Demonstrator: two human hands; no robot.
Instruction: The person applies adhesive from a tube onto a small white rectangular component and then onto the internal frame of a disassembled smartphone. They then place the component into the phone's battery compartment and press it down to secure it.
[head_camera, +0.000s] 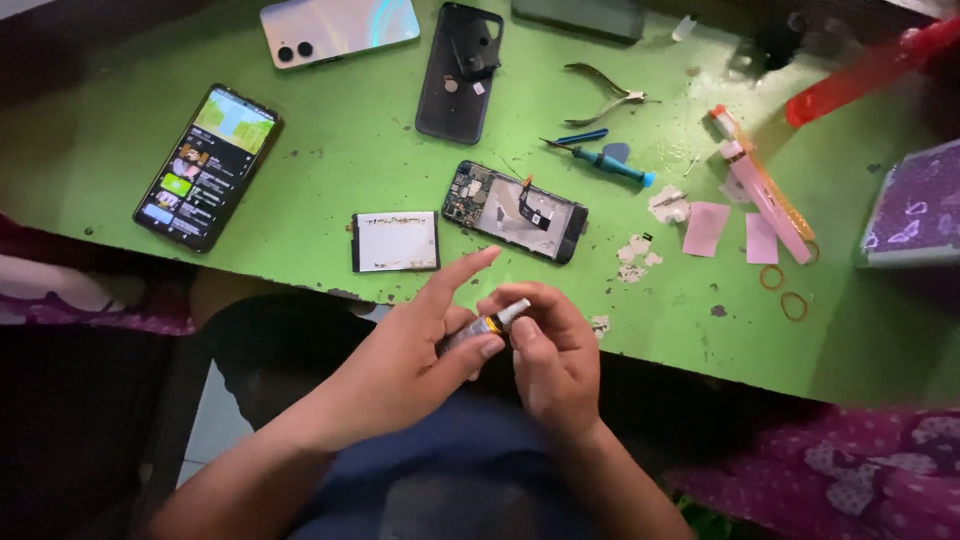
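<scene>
On the far left of the green worktop (330, 170) a phone (208, 166) lay face up with its screen lit, and a pale phone (338, 28) rested face down above it. Next along, a flat white battery (396, 241) sat loose near the edge, with a black back cover (459, 72) lying further up. Below, over the lap, the left hand (415, 355) was clenched around a small tube (487, 326), forefinger stretched out, while the right hand (548, 355) pinched the tube's white tip; possibly glue, though the view was too small to be sure. Just above them lay the opened phone (515, 211), its boards bare. So the stripping looked done: cover off, battery out. Nothing seemed refitted yet, and the tube hadn't reached the phone. Moving right, cutters (605, 95) and a blue screwdriver (605, 158) lay near each other, then pink slips (706, 228), torn white scraps (636, 256), a pink strip (765, 195) and two rubber bands (783, 291).
</scene>
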